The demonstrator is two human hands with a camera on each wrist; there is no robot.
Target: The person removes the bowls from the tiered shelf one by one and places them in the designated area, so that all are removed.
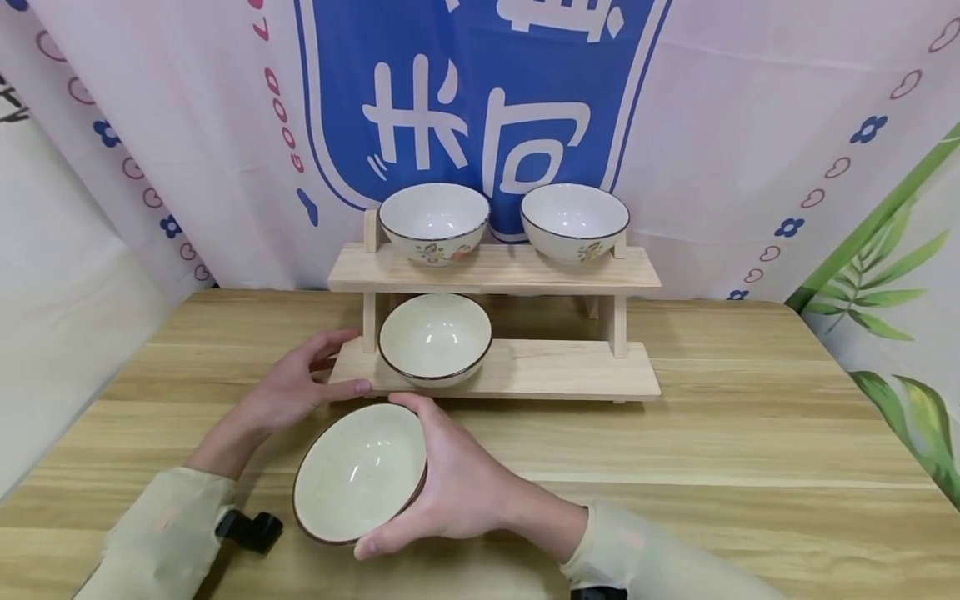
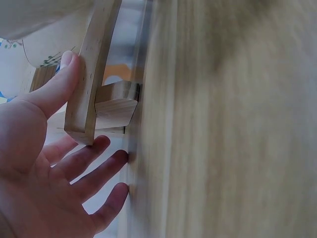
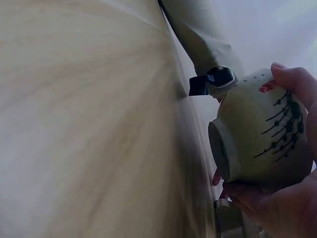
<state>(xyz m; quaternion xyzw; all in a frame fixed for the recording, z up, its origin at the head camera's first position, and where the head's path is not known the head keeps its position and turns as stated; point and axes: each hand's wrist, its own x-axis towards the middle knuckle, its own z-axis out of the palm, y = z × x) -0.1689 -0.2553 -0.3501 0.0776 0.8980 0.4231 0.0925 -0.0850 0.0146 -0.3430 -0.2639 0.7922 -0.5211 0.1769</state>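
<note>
Two bare hands, set apart from each other. Right hand clamped on a cream ceramic bowl with a thin dark rim: thumb at the near side, fingers at the far side. This bowl is tilted, its opening facing up and to the left, in front of the left end of the rack. Right wrist view gives its outside: dark green branching sprigs, a small red patch, foot ring turned toward the tabletop. Cannot tell whether the foot touches the table.

Left hand at the left end of a two-tier pale wooden rack. Thumb lies against the lower board; fingers loosely extended and spread beyond the board's end, not wrapped round it.

Just beyond the held bowl, a second cream bowl with a dark rim stands upright on the lower tier, left of its middle. Upper tier: a white flower-patterned bowl on the left and another white flower-patterned bowl on the right, both upright, a gap between.

Underneath all, a light wood-grain table. Behind, a pinkish-white curtain bearing a blue panel with white characters. Far right, printed green leaves.
</note>
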